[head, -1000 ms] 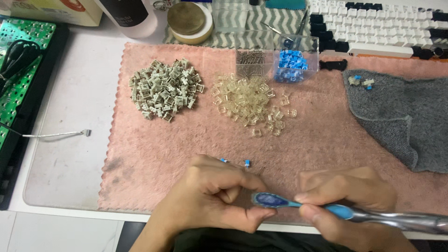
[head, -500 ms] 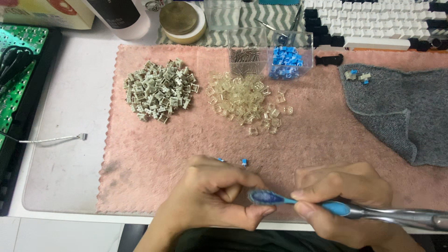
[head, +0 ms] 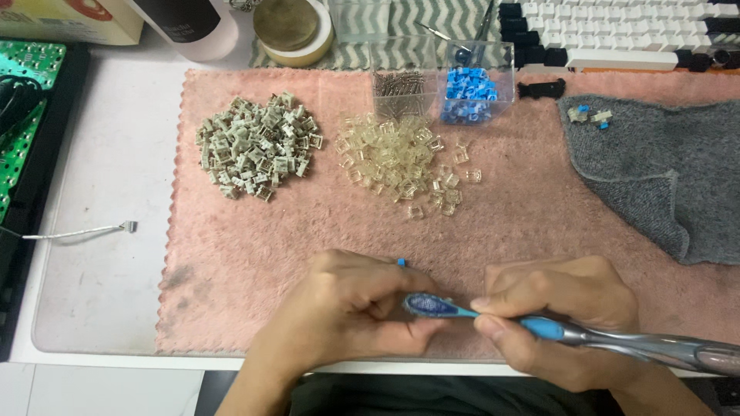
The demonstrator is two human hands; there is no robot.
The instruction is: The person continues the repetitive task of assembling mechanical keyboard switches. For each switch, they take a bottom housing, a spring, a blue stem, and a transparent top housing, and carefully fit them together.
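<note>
near the front edge of the pink towel (head: 231,254), the two hands met over a toothbrush (head: 555,333). the right hand (head: 563,316) had its grip clamped on the toothbrush's neck, thumb and forefinger pinching the blue part while the grey handle ran out to the right, past the wrist. the brush head pointed left and lay against the left hand (head: 354,308), whose fingers were curled together around a small blue part (head: 401,263) — only a tip of it showed above the knuckles, so its shape could not be told.

further back on the towel sat a heap of grey-white switch housings (head: 254,146), and just right of it a looser heap of clear housings (head: 393,158), a few strays spilling toward the right. behind the clear heap stood two small clear boxes side by side: one with metal springs (head: 398,85), one with blue stems (head: 469,96). a grey cloth (head: 663,177) lay over the towel's right end, with a few small parts near its upper corner. a keyboard (head: 617,31) with white and black caps lay along the back of the worktop — a green circuit board (head: 23,108) at the far left, a thin white cable (head: 77,231) beside it.
</note>
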